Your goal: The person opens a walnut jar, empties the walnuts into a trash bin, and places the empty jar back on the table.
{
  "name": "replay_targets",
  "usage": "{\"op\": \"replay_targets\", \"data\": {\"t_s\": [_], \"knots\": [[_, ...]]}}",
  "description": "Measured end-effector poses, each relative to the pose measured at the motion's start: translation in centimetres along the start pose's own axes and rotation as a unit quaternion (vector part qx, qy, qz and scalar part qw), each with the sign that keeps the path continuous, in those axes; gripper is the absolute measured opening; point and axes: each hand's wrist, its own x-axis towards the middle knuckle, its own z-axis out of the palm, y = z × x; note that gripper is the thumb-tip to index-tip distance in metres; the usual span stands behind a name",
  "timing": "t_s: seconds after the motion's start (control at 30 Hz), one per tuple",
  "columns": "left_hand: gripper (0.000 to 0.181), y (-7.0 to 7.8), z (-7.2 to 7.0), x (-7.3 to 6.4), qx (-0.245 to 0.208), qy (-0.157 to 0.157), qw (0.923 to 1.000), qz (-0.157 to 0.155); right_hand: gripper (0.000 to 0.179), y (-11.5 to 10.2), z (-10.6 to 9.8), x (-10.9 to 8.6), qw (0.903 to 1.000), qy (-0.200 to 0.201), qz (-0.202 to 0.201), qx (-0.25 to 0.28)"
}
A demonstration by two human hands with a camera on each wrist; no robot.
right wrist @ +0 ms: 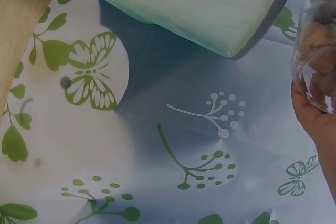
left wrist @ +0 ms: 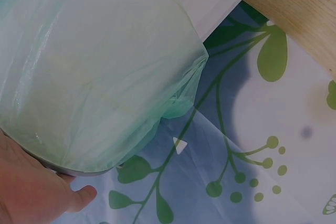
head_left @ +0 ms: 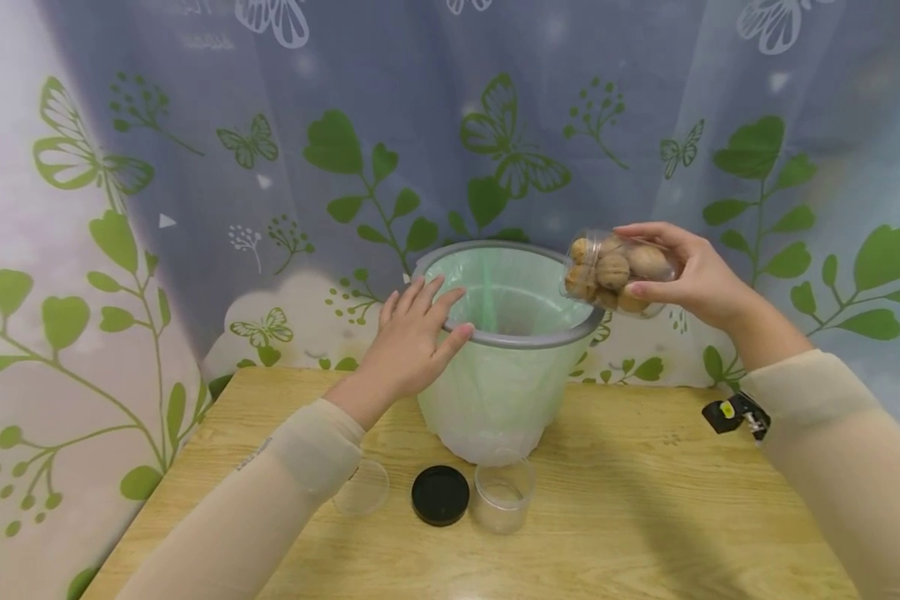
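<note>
My right hand grips a clear jar of walnuts, tipped on its side with its mouth toward the bin. The jar's mouth end is at the right rim of a trash bin with a grey rim and a pale green liner bag. In the right wrist view the jar shows at the right edge. My left hand, fingers spread and mostly straight, rests at the bin's left rim. The left wrist view shows part of that hand beside the rim.
On the wooden table in front of the bin lie a black lid, a clear container and a clear round lid. A small black device is by the right sleeve. A patterned curtain hangs behind.
</note>
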Motion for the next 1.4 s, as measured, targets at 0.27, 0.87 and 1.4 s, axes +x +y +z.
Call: {"op": "replay_targets", "data": {"t_s": [0.27,0.87,1.4], "knots": [[0.068,-0.1,0.2,0.0,0.000,0.008,1.0000,0.003,0.066,-0.8,-0.1,1.1,0.9993,-0.023,0.005,-0.029],[0.069,-0.2,0.3,0.1,-0.005,0.010,0.9999,0.005,0.069,-0.9,-0.3,1.7,0.9945,-0.059,0.052,-0.070],[0.070,-0.3,0.5,0.1,-0.006,0.013,0.9999,0.006,0.068,-0.7,-0.3,1.4,0.9953,-0.040,0.039,-0.079]]}}
